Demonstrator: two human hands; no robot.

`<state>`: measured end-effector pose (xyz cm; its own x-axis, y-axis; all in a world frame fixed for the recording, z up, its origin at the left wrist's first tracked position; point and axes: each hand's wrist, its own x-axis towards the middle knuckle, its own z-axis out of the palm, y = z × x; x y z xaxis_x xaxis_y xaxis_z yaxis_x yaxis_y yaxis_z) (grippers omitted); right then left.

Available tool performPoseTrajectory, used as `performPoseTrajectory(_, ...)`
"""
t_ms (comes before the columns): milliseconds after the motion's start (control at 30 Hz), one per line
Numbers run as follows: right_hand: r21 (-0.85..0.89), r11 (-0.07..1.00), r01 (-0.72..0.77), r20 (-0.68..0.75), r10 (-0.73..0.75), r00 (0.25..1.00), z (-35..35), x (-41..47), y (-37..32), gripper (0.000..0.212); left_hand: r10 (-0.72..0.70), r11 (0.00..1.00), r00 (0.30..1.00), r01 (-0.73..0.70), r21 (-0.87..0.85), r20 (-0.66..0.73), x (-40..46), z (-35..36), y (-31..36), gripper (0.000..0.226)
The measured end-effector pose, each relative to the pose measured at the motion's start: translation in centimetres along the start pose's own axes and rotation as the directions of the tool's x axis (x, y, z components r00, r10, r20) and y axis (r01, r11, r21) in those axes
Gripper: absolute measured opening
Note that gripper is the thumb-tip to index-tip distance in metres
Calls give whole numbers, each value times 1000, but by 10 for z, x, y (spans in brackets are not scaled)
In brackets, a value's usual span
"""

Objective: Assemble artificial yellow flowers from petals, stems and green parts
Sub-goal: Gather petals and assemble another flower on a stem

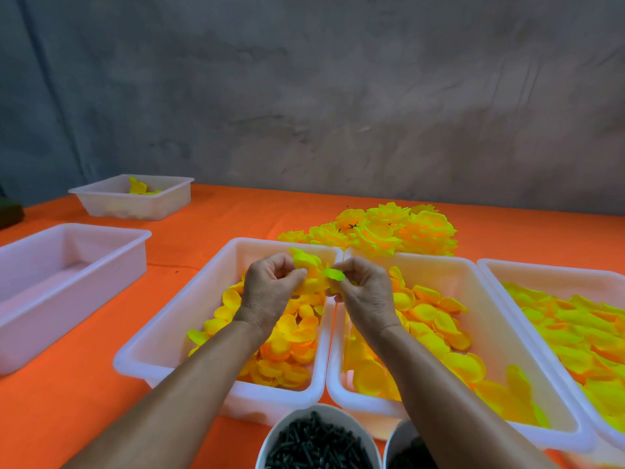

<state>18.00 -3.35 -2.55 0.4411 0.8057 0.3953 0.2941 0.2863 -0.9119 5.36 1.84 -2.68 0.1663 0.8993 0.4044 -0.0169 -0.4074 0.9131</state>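
I am working above the near-left petal tray (162, 336), and I am placing everything else from it. My left hand (267, 289) is hanging over the tray's far end, fingers curled round a half-built flower (306, 262) whose yellow petals are poking out past my thumb. My right hand (363, 289) is just beside it, over the seam with the next tray (473, 299) to the right, pinching one small yellow-green petal (333, 274) by its edge and bringing it against the flower. The two hands are almost touching.

I judge I am in the middle of layering petals onto one flower, not starting or finishing it; no stem is showing in my grip, though my fingers could be hiding one. The next move is calling for lining the petal's centre up with the flower's core and seating it snugly under the earlier petals without crushing them.

Behind the tray a heap of finished flowers (389, 231) is lying on the orange cloth (84, 401). In front of the tray, nearest me, a round bowl of dark stems (314, 441) is waiting, which I expect to be needing soon.
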Motion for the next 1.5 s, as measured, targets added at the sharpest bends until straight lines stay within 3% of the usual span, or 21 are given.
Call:
performPoseTrajectory(133,58,998,7,-13,-6,1000,3,0,0,15,-102,979,995,99,-177,-6,-1,-1,4,22)
performPoseTrajectory(233,81,997,-18,-7,19,1000,3,1,0,12,-101,970,995,102,-220,17,0,-3,5,19)
performPoseTrajectory(367,104,993,-53,-26,56,998,-3,3,3,6,-15,999,987,20,-28,161,-5,2,3,13)
performPoseTrajectory(467,35,999,18,13,-18,1000,-1,1,3,6,35,989,988,-56,136,151,-6,3,-1,22)
performPoseTrajectory(733,-90,990,109,122,-98,988,2,-3,1,22,173,958,972,-203,202,157,-6,1,-4,4)
performPoseTrajectory(833,-85,993,87,121,-77,990,1,-4,0,24,189,964,970,-214,160,155,-6,0,-4,14)
performPoseTrajectory(867,-95,992,77,112,-67,992,1,-3,0,22,184,963,969,-212,164,166,-6,0,-4,7)
performPoseTrajectory(967,-171,980,97,90,-83,993,1,-1,2,14,158,964,972,-190,188,173,-6,1,-5,16)
performPoseTrajectory(1100,-327,936,131,9,-136,991,2,-1,3,16,79,984,992,-94,152,103,-4,2,-3,9)
performPoseTrajectory(1333,-203,979,18,15,-15,1000,7,-1,1,15,-66,998,996,67,-12,60,-2,2,-2,26)
performPoseTrajectory(1400,-218,975,38,31,-32,999,6,-2,0,10,16,997,995,-24,75,97,-3,2,-3,16)
performPoseTrajectory(1500,-389,912,131,38,-126,991,4,-3,3,11,176,947,958,-228,228,228,-8,3,-5,7)
